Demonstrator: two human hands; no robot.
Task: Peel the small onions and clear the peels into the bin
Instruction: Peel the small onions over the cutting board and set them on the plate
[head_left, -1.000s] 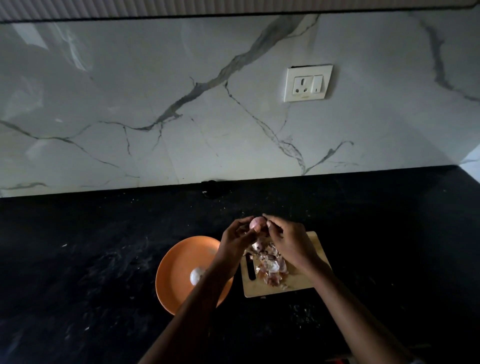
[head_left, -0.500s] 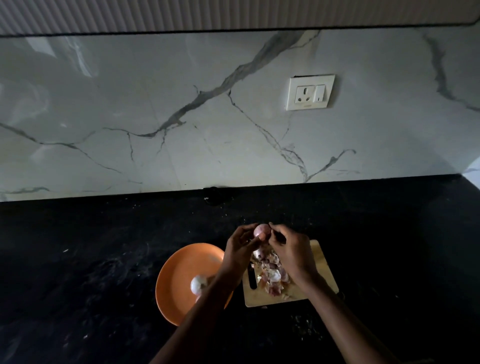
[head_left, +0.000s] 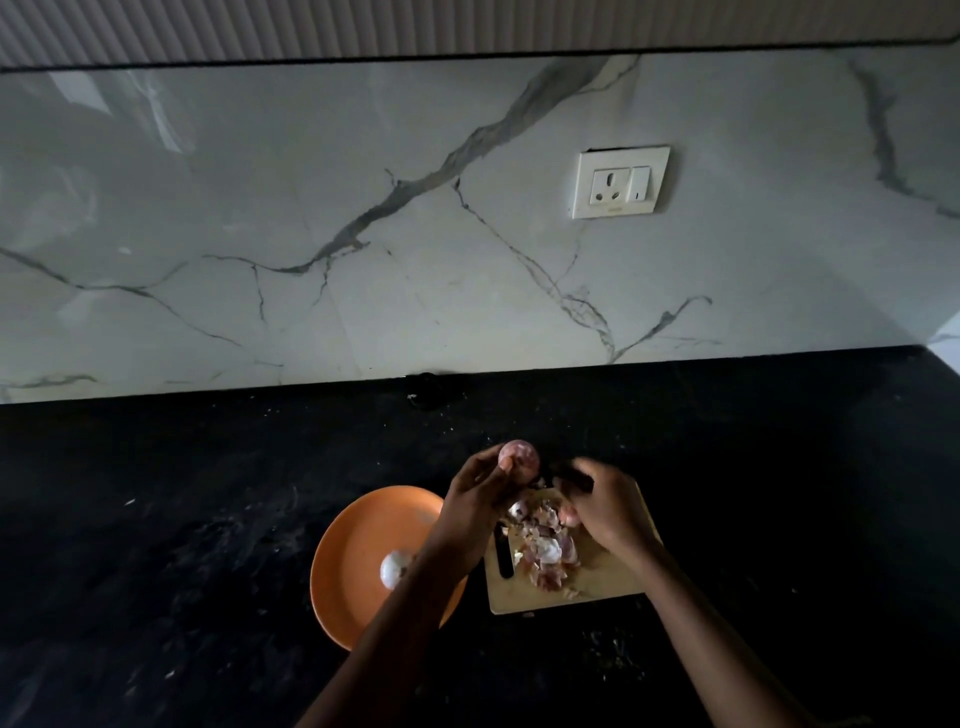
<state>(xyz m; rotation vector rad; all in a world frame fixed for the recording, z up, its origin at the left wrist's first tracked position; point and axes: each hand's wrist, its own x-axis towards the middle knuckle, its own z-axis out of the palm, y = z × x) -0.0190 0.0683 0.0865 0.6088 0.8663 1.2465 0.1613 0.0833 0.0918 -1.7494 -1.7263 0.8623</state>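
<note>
Dark counter (head_left: 208, 519) blurs right hand (head_left: 610, 512); left hand (head_left: 475, 499) grips onion (head_left: 519, 457)

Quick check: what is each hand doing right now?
Left hand: holds the small onion.
Right hand: fingers curled over the cutting board; contents unclear.

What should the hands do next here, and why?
Probably set the onion on the orange plate. It looks peeled and sits in the left hand; the right hand is off it, over the peels on the cutting board. One peeled onion already lies there.
</note>
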